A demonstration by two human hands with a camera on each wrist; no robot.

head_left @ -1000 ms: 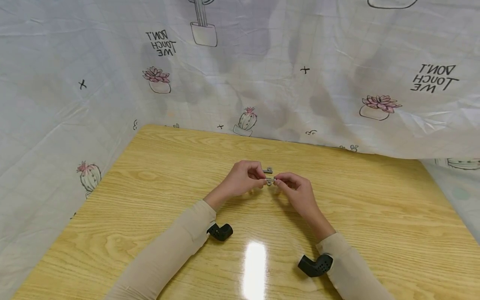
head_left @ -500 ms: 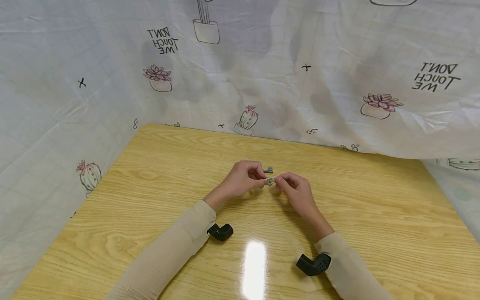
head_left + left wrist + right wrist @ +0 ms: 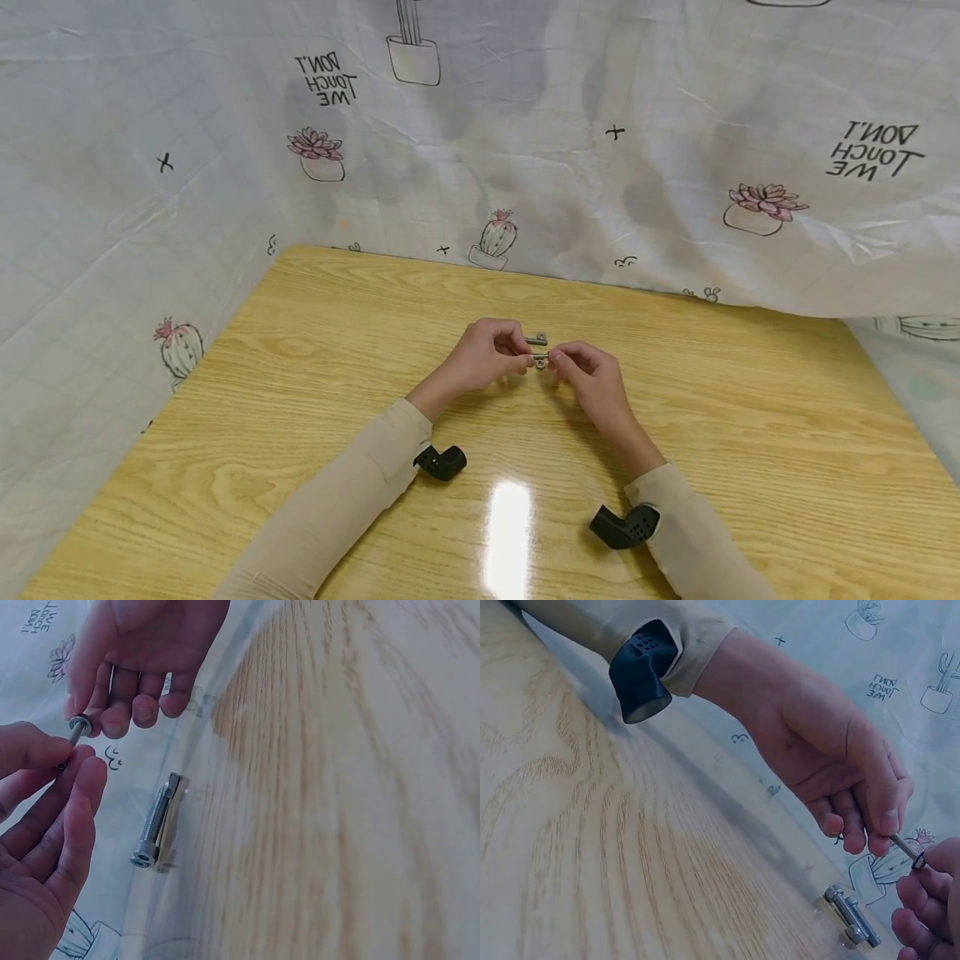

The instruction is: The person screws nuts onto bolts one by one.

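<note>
My left hand point(image 3: 487, 357) and right hand point(image 3: 594, 379) meet above the far middle of the table. Thumb and forefinger of the left hand pinch one end of a thin metal bolt point(image 3: 904, 845). At the bolt's other end sits a small ring-like piece, apparently a nut or washer point(image 3: 80, 723), which the right thumb and fingertips pinch. Below the hands, metal socket-head bolts point(image 3: 853, 915) lie close together on the wood. In the left wrist view these loose bolts point(image 3: 155, 825) appear side by side, partly overlapping. The held bolt's left end is hidden by the fingers.
The wooden table point(image 3: 360, 500) carries a bright light reflection near its front. Behind and to the left hangs a pale sheet point(image 3: 555, 175) printed with cacti. A black wrist camera point(image 3: 441, 463) sticks out from the left sleeve, another wrist camera point(image 3: 626, 527) from the right.
My right hand and forearm have shifted very slightly left, its fingertips moving at the bolt's end. The left hand keeps its pinch almost still. The head view has tilted a little.
</note>
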